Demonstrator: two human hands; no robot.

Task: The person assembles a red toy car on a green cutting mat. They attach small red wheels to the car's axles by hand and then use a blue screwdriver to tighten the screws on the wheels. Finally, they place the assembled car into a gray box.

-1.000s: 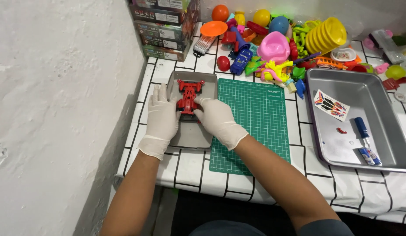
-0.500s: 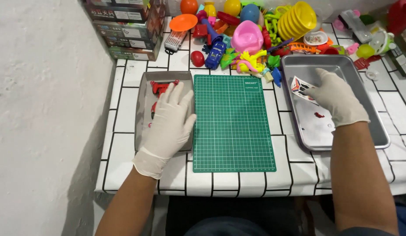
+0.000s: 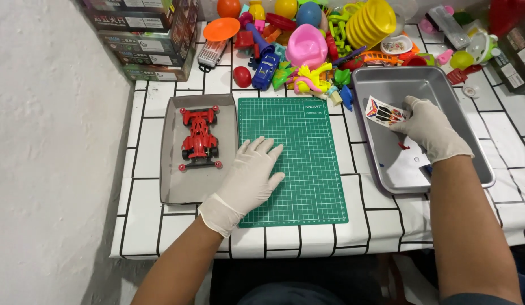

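Red toy car (image 3: pixel 200 139) nose-up, lengthwise in tray (image 3: pixel 178 189)

This is looking like a hobby corner in a home, set up for building toy models. A white tiled tabletop (image 3: pixel 178 237) is standing against a rough white wall (image 3: pixel 53 141), carrying a green cutting mat (image 3: pixel 307 141), a metal tray (image 3: pixel 398 85), stacked model kit boxes (image 3: pixel 149 39) and a heap of bright plastic toys (image 3: pixel 324 34) crowding the far edge.
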